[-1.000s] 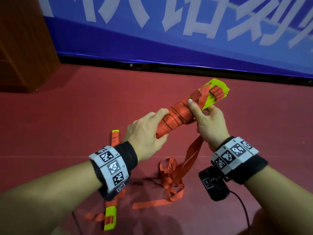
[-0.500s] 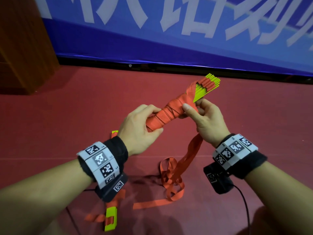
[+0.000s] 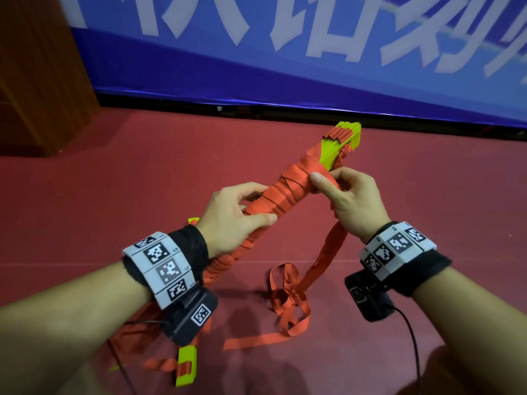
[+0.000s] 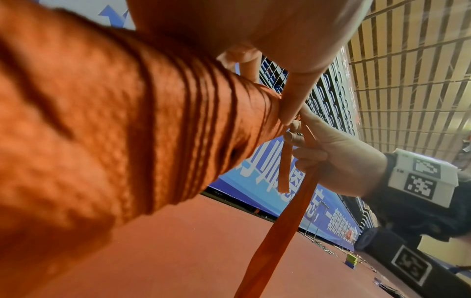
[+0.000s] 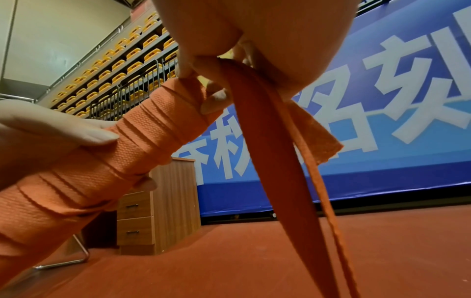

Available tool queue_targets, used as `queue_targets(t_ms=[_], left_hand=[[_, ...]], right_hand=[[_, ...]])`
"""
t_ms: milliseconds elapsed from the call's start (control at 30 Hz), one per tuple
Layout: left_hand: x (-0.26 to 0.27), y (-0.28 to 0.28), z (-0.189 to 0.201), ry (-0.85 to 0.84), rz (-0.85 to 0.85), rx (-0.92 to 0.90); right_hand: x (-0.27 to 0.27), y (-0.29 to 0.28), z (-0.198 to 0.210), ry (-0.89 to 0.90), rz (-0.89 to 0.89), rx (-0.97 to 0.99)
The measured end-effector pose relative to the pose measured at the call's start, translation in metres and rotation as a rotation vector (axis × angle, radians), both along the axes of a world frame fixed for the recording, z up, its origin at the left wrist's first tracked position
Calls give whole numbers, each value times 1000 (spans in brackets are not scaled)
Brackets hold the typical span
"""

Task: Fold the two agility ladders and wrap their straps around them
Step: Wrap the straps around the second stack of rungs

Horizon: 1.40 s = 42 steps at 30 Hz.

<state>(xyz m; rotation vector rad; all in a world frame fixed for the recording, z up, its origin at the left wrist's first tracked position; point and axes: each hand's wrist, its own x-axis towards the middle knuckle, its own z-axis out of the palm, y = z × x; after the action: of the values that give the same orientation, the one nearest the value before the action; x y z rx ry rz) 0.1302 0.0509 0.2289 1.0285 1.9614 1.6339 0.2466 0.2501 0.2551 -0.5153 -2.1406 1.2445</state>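
1. Orange strap [image 3: 291,306] was seen lying loose on the red floor [image 3: 142,181] close by, in loops and twists, and a part of it ran up to the right hand [image 3: 350,201].
2. A second ladder [image 3: 186,363], with yellow-green rungs and orange webbing, was left on the floor under the left wrist, not yet wrapped.
3. The folded ladder bundle [image 3: 285,192] was held in the air, tilted up and away, with its yellow-green rung ends [image 3: 342,141] poking out at the far tip.
4. The lower part of the bundle was gripped by the left hand [image 3: 233,215], with fingers and thumb curled round it.
5. The strap was pinched against the upper wraps by the right hand's thumb and fingers.
6. It was judged that the wraps could go slack and slide off if that pinch were let go before the end was tucked in.
7. It was also judged that the loose loops on the floor could knot up when pulled.
8. Black-and-white square codes were shown on both wrist bands [image 3: 165,269].
9. Big white Chinese letters were printed on the blue banner [image 3: 285,67] at the far wall, but they were cut off and could not be read whole.
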Motion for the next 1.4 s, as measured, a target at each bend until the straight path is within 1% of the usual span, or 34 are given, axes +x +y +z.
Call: queue_targets(t_ms=[67,133,233,333,467,567,700,733,767,800,867,933,1000,1067,1133,1233,1400], left_hand=[[1,0,0,-31,-24,7],[0,1,1,-77,-50,9],[0,0,2,-137,-113,-8],[-2,-1,4,-138,-154,-22],[-5,0,6,-124,-174,-56],[-6,0,6,-131,-170,-70],[-4,-1,3,-193,-168,-66],[-3,-1,2,-181,-162,-68],[-1,0,2,-140,-157,-69],[1,0,1,-61,-145,-83],[5,0,2,196,-96,-141],[12,-1,2,454,8,-220],[20,0,3,632,90,-302],[24,3,3,790,124,-379],[23,6,1,883,163,-414],[21,5,0,922,192,-410],[20,7,-1,951,223,-394]], right_hand=[[0,-1,0,-34,-12,-8],[-2,-2,1,-24,15,-38],[-3,-3,-3,-7,84,-146],[-2,-5,-4,16,131,-278],[-6,-10,-2,95,129,-356],[-10,-13,-3,113,61,-366],[-15,-18,-4,131,-53,-372],[-17,-19,-5,131,-72,-370],[-19,-20,-5,130,-91,-370],[-20,-20,-6,128,-103,-369],[-21,-21,-6,131,-117,-384],[-20,-21,-6,132,-112,-408],[-19,-22,-8,125,-123,-429],[-17,-22,-8,101,-140,-434],[-15,-25,-5,73,-124,-457],[-9,-31,1,84,-64,-525],[-5,-29,0,28,-68,-378]])
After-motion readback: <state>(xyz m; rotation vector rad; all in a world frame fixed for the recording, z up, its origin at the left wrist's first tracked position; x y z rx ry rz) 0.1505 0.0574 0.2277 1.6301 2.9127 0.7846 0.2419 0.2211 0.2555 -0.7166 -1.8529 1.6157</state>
